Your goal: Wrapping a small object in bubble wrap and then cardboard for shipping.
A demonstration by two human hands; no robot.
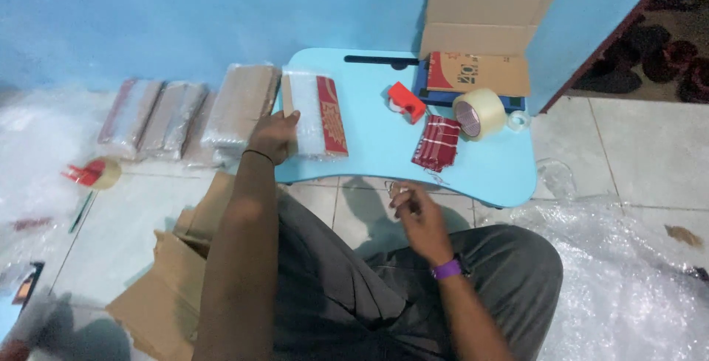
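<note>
Here, a bubble-wrapped red packet (316, 114) at the left edge of the light blue lap table (377, 150) is pressed down by the left hand (273, 136), fingers laid flat on its wrap. Just off the table's front edge, the right hand (421, 217) is held loosely curled, pinching a thin clear scrap, hard to make out. A red checked cloth (436, 143) and a tape roll (478, 113) lie toward the right edge.

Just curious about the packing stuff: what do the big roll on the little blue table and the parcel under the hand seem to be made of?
The roll looks like clear plastic tape, glossy and yellowish, on a ring core. The parcel under the left hand seems wrapped in bubble wrap: cloudy, dimpled film, red showing through.
</note>
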